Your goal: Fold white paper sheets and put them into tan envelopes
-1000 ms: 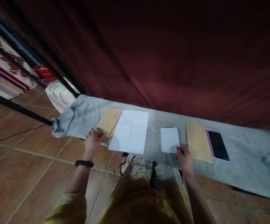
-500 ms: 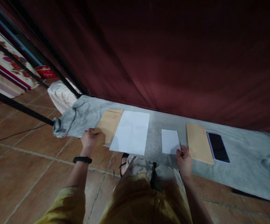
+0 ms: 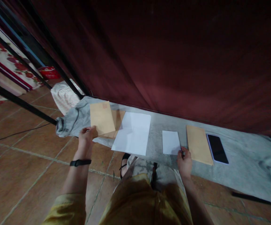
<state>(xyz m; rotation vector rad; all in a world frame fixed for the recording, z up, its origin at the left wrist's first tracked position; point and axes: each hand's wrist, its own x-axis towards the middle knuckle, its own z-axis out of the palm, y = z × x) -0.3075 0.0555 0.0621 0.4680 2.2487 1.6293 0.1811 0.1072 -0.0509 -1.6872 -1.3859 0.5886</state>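
A brown kraft envelope (image 3: 102, 117) with a small red printed mark is pinched at its lower left corner by my left hand (image 3: 86, 139). It is tilted over another brown envelope (image 3: 118, 116) lying on the grey cloth. A large white paper sheet (image 3: 133, 132) lies just right of these. My right hand (image 3: 184, 161) has its fingers closed at the lower right corner of a small white sheet (image 3: 170, 142), which lies flat. Beside that hand is a stack of brown envelopes (image 3: 199, 144).
The grey cloth (image 3: 245, 156) covers a long narrow surface. A phone (image 3: 218, 149) with a lilac edge rests on it at the right. A dark red curtain (image 3: 173, 62) hangs behind. Black metal bars (image 3: 20, 101) cross the left side above the tiled floor (image 3: 32, 175).
My left hand has taken the top envelope off the left pile and moved it left and up, baring the envelope beneath. My right hand stays at the small sheet's corner.
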